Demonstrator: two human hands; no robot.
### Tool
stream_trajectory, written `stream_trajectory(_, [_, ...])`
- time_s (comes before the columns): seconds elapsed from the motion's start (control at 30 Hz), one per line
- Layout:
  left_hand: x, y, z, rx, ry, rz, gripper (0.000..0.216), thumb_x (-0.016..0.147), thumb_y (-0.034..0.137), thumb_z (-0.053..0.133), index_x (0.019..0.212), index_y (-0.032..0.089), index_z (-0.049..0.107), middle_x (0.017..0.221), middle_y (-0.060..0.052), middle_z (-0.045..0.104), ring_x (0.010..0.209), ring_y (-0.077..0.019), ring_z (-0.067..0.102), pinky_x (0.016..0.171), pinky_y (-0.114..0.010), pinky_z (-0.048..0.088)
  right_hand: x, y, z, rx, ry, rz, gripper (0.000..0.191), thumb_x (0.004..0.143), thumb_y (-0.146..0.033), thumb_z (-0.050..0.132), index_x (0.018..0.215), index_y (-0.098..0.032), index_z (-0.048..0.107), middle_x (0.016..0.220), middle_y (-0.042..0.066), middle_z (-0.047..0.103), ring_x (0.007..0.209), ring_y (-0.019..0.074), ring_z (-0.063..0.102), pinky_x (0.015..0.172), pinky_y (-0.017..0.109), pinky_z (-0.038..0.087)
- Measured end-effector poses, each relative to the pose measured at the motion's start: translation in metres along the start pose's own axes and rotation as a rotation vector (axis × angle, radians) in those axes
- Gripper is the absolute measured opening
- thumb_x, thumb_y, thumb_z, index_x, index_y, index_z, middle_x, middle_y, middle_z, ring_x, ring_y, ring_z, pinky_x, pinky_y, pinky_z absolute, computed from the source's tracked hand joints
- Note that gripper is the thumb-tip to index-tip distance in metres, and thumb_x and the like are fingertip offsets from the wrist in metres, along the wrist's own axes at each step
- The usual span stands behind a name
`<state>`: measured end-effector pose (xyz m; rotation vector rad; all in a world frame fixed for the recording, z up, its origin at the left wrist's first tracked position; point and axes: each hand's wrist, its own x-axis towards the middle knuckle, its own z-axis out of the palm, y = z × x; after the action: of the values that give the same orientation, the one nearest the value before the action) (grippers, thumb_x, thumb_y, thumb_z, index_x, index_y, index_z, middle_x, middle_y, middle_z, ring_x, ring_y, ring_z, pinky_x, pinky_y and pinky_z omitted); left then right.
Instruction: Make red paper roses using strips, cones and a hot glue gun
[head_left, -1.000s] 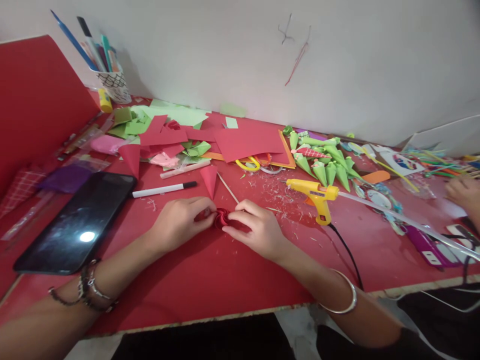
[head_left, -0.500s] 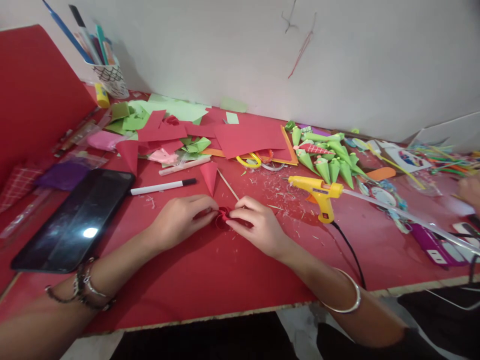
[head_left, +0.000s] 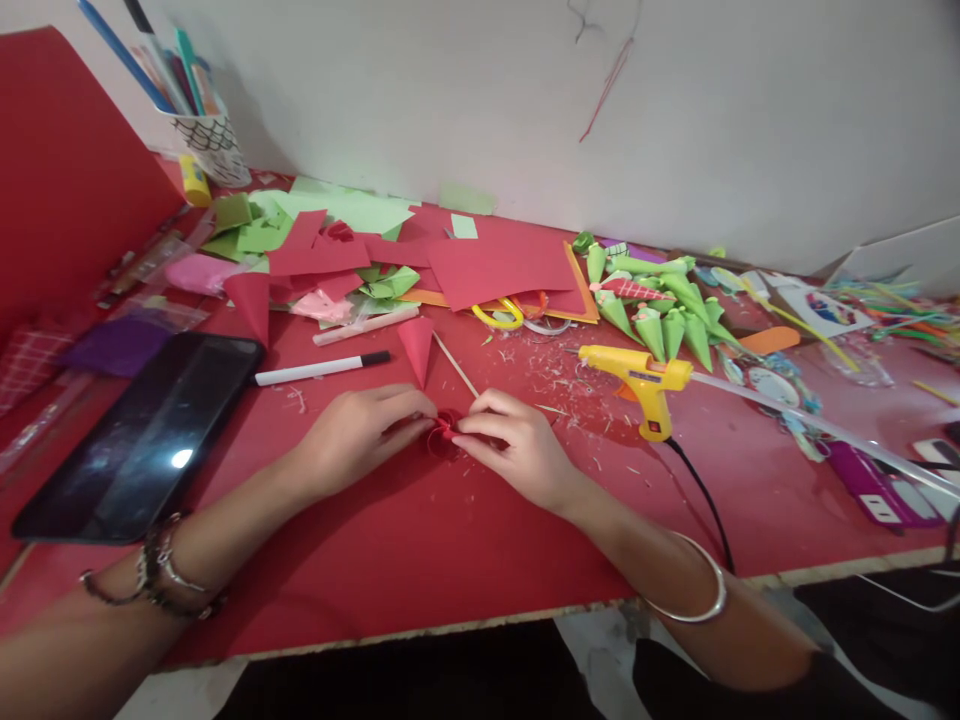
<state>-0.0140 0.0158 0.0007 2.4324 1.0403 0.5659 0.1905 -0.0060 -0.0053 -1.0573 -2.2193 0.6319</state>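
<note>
Between my two hands is a small curled red paper strip, low over the red table. My left hand pinches it from the left with thumb and fingers. From the right, the fingertips of my right hand close on the same strip. Just beyond my fingers lies a red paper cone, its tip toward me. A thin wooden stick lies beside the cone, its near end reaching my right fingers. The strip's exact shape is partly hidden by my fingers.
A yellow glue gun lies right with its black cord. Green paper cones are piled behind it. Red paper sheets and yellow-handled scissors lie at the back. On the left are a marker, a black tablet and a pen cup.
Both hands keep their pinch on the red strip with hardly any movement. The view has shifted slightly, and the other person's hand at the far right edge is gone from view.
</note>
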Motion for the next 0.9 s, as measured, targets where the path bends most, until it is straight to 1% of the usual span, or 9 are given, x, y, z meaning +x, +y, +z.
stream_trajectory(0.27, [-0.0012,0.0037,0.0018,0.018,0.012,-0.033,0.011,0.083,0.023,0.045,0.081,0.017,0.054,0.071,0.002,0.061,0.059,-0.0091,0.055,0.053,-0.017,0.037,0.0001,-0.0005,0.0003,-0.006,0.015,-0.011,0.017,0.083,-0.026,0.05,0.08,-0.016,0.063,0.077,0.003,0.054,0.068,0.0101,0.052,0.062,0.022,0.042])
stream_trajectory(0.6, [-0.0014,0.0024,0.0047,-0.008,0.025,-0.048,0.012,0.082,0.026,0.046,0.081,0.018,0.055,0.07,0.003,0.061,0.059,-0.0087,0.055,0.053,-0.017,0.037,-0.0004,-0.0013,0.0,-0.014,0.023,0.006,0.016,0.083,-0.026,0.051,0.078,-0.016,0.062,0.077,0.003,0.054,0.067,0.0099,0.052,0.06,0.022,0.042])
stream_trajectory(0.77, [-0.0019,0.0034,0.0054,0.0,0.017,-0.072,0.01,0.08,0.025,0.049,0.082,0.018,0.055,0.069,0.003,0.061,0.06,-0.0088,0.055,0.053,-0.017,0.036,0.0002,-0.0009,-0.0013,-0.015,0.056,-0.003,0.013,0.082,-0.024,0.051,0.08,-0.016,0.061,0.077,0.003,0.053,0.066,0.0096,0.052,0.06,0.021,0.042])
stream_trajectory(0.9, [-0.0024,0.006,0.0018,-0.007,-0.005,-0.08,0.014,0.081,0.029,0.047,0.085,0.019,0.055,0.071,0.002,0.061,0.061,-0.0095,0.055,0.053,-0.018,0.037,0.0003,0.0004,-0.0022,-0.002,0.03,0.013,0.01,0.082,-0.022,0.051,0.083,-0.017,0.06,0.08,0.002,0.053,0.066,0.0093,0.051,0.059,0.021,0.043])
